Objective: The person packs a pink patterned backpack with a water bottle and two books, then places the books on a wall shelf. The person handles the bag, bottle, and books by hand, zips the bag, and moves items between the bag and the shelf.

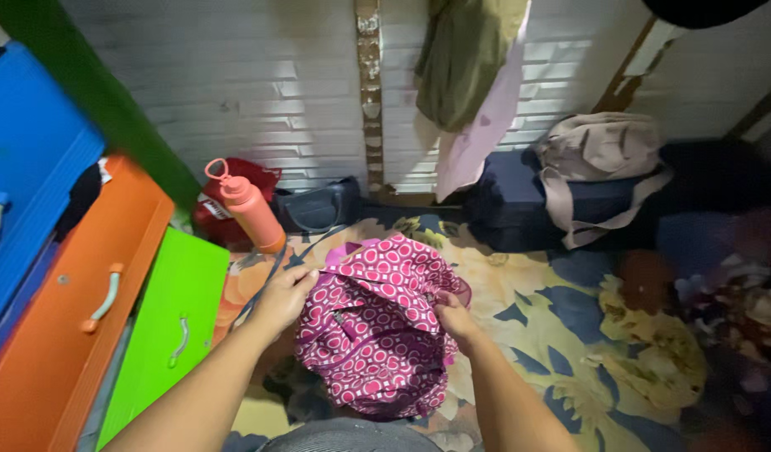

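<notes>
Pink with white rings all over, the backpack [373, 335] lies on a flowered mat [561, 335], between the two hands and just ahead of the person's lap. The left hand [285, 297] grips the bag's upper left edge, fingers curled over the cloth near the top opening; a thin dark strap [272, 272] runs up from under that hand. The right hand [454, 318] pinches a fold of the fabric on the bag's right side, thumb and fingers closed on it. Both hands touch the bag and hold it partly raised at the top, so that the upper flap bunches between them.

Just beyond the left hand stands an orange bottle [247, 208] with a loop lid, tilted slightly. Behind the bottle sits a red bag [243, 180], and beside that a dark handbag [318, 208] against the white plank wall [260, 92]. To the left of the left forearm are drawers: a green one [164, 335] nearest, then an orange one [59, 335], then a blue one [25, 159] farther out.

Past the right hand, against the wall, lies a dark bundle with a beige backpack [599, 167] on top. Olive and pink cloths [473, 84] hang on the wall above it. Far right of the right hand the mat holds a blurred heap I cannot make out.
</notes>
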